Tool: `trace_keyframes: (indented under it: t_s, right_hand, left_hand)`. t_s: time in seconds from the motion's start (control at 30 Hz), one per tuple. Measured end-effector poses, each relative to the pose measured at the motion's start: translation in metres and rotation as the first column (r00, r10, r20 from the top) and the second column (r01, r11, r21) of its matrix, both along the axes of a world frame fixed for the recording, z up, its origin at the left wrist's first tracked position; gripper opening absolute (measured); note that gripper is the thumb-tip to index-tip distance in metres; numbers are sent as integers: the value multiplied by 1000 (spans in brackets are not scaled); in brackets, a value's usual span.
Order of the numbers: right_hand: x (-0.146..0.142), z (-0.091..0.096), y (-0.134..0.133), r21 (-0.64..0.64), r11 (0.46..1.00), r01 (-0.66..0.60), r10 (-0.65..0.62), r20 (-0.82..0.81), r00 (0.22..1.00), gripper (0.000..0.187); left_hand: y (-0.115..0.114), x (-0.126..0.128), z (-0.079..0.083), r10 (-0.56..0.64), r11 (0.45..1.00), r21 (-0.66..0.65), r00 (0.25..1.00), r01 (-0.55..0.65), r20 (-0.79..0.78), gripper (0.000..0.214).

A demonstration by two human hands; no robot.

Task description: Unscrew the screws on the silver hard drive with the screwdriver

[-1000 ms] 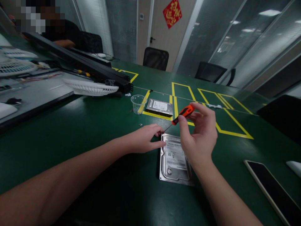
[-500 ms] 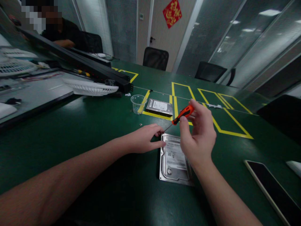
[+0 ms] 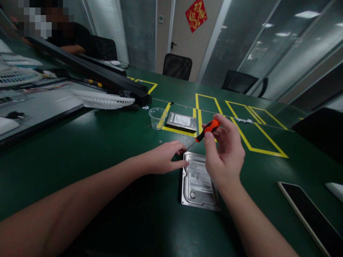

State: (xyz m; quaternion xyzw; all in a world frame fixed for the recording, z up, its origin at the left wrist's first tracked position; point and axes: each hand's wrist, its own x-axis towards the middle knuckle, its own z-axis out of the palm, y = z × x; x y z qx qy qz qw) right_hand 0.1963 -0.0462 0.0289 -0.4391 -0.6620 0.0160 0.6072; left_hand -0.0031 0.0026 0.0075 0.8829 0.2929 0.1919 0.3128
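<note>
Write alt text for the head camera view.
A right hand angles an orange screwdriver toward the corner of a silver hard drive on a green table, left hand at its edge. Beyond are a clear cup and a second drive.

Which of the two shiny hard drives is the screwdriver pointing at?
The nearer hard drive: the screwdriver has its tip at that one's far left corner. The other drive lies farther off, beside the clear cup.
</note>
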Motion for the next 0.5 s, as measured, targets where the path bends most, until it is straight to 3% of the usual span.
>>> trace_keyframes:
  t_s: [0.33, 0.5]
  right_hand:
    - [1, -2, 5, 66, 995, 78, -76, -25, 997, 47]
    - [-2, -1, 0, 10, 1000, -14, 14, -31, 999, 47]
  left_hand:
    - [-1, 0, -1, 5, 1000, -6, 1000, -4, 6, 37]
    - [-1, 1, -1, 3, 1000, -3, 1000, -3, 7, 36]
